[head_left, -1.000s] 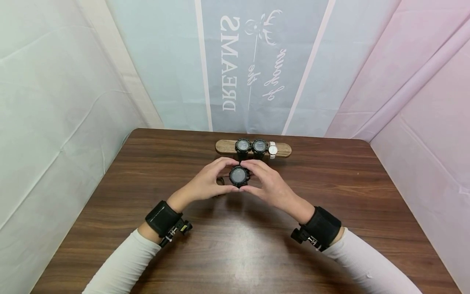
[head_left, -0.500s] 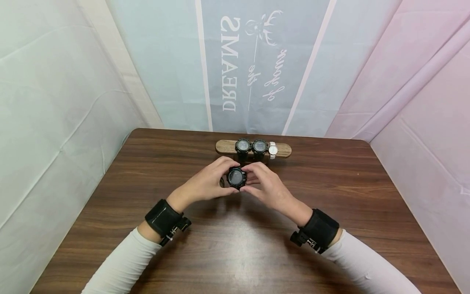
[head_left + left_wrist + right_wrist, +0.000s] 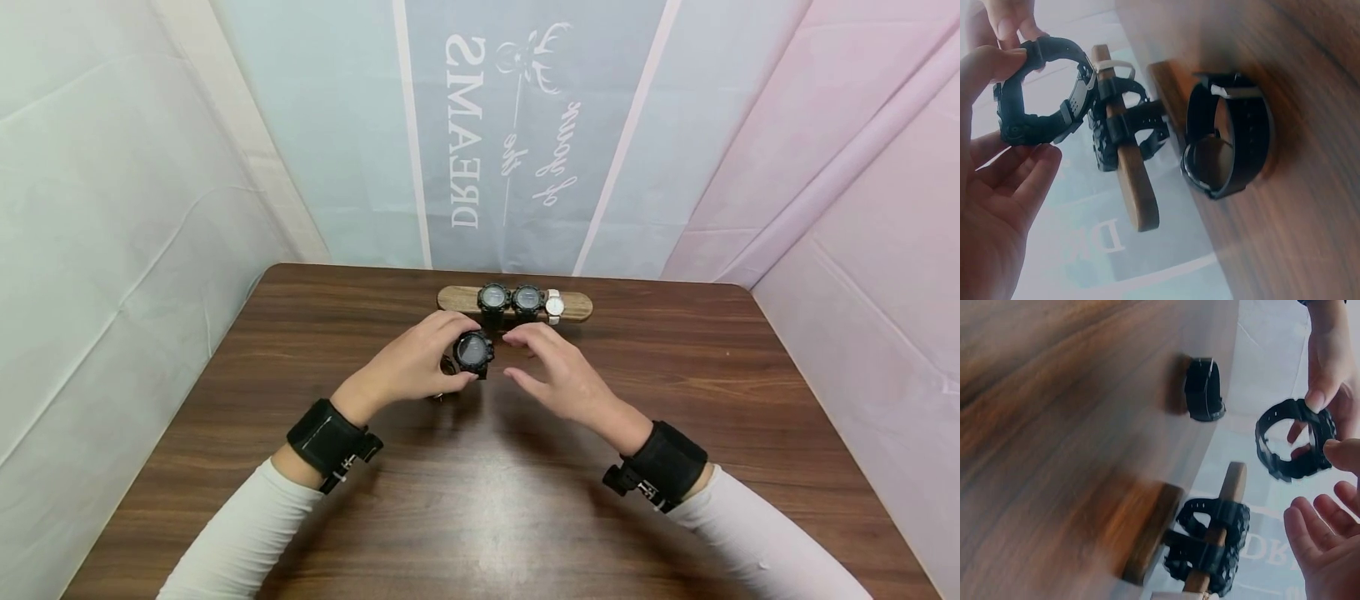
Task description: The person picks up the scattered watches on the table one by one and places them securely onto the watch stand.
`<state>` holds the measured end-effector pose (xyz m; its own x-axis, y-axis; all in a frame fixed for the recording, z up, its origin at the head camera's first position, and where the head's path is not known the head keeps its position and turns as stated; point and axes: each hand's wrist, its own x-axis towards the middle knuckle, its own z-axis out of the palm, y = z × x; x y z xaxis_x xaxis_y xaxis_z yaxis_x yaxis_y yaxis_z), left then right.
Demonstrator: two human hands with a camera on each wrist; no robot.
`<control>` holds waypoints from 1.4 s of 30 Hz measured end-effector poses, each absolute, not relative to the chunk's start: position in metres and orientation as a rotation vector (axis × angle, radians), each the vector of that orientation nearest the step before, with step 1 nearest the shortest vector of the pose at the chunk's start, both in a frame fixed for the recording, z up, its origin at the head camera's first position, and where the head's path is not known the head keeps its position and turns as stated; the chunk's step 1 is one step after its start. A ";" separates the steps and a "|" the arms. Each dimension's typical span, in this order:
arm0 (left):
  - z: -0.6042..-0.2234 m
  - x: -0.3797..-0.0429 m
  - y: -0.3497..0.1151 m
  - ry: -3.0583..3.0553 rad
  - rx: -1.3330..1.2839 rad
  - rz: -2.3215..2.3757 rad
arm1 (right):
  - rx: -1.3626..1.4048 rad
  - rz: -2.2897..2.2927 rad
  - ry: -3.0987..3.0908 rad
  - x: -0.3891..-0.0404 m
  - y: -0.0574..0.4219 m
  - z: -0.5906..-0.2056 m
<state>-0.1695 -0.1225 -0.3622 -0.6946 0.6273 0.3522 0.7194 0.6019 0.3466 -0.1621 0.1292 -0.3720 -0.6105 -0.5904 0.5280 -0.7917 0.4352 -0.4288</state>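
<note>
A black digital wristwatch point(image 3: 472, 350), its strap closed in a loop, is held above the table by my left hand point(image 3: 405, 360), thumb on one edge and fingers on the other. To the right of that watch is my right hand point(image 3: 564, 371), fingers and thumb parted, with nothing between them in the head view. A second black-strapped watch point(image 3: 1252, 140) stands looped on the table, mostly behind the left hand in the head view. Just beyond both hands is a wooden watch stand point(image 3: 456, 298) with two black watches point(image 3: 528, 298) and a white watch point(image 3: 554, 307) on its bar.
The stand's wooden base point(image 3: 1154, 534) rests on the brown table point(image 3: 675, 383) near its back edge. Behind the table hangs a printed cloth point(image 3: 510, 167), with pale cloth walls at both sides.
Both hands were at the black watch earlier. The right hand has drawn off to the right, while the left hand has carried the watch slightly left and tilted it.
</note>
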 end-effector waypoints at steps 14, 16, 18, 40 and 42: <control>-0.352 -0.179 -0.141 -2.682 -1.060 -0.636 | 1.111 0.717 -2.574 -0.170 0.153 -0.362; -0.351 -0.181 -0.144 -2.689 -1.048 -0.620 | 1.110 0.708 -2.586 -0.172 0.157 -0.362; -0.349 -0.182 -0.147 -2.696 -1.033 -0.604 | 1.106 0.693 -2.598 -0.175 0.161 -0.361; -0.344 -0.215 -0.179 -2.784 -0.885 -0.546 | 0.897 0.609 -2.839 -0.217 0.205 -0.361; -0.344 -0.219 -0.180 -2.803 -0.874 -0.542 | 0.861 0.597 -2.871 -0.222 0.208 -0.363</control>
<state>-0.2190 -0.1803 -0.3437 -0.8173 0.5184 0.2514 0.5748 0.7640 0.2930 -0.2224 0.2078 -0.3628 -0.8378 -0.5117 0.1904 -0.5452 0.7654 -0.3419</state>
